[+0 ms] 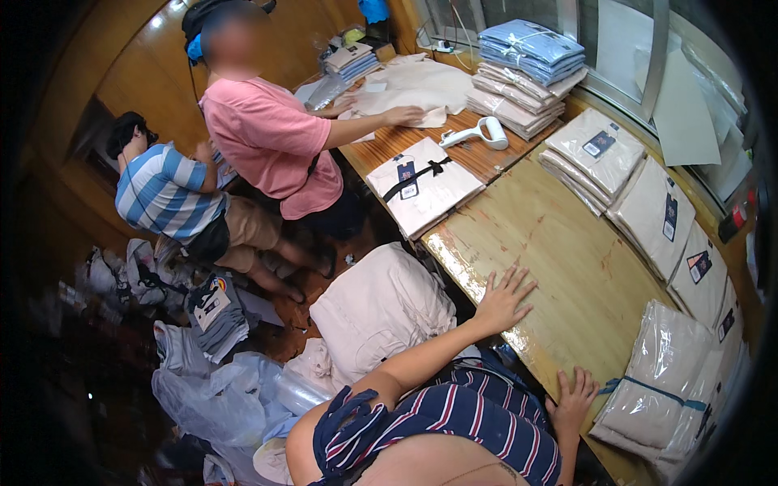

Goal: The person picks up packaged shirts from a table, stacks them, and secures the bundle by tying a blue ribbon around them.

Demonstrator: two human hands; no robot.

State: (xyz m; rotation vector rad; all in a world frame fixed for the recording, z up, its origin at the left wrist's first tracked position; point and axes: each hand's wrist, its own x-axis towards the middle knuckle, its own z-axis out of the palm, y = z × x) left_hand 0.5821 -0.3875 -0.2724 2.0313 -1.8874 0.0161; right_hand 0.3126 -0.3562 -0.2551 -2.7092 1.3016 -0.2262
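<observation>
My left hand lies flat and open on the near edge of the worn wooden table, its fingers spread. Nothing is in it. My right hand also rests open on the table edge, fingers apart and empty. Close beside it is a stack of beige garments in clear plastic, bound with a dark green tie. Beyond my left hand stands a stack of folded pale garments with a black ribbon and a dark tag on top.
Bagged, tagged garments line the window side. Further along are a white tool with a looped handle and blue bagged shirts. A co-worker in pink handles pale cloth; another person stands behind. Cloth bundles crowd the floor.
</observation>
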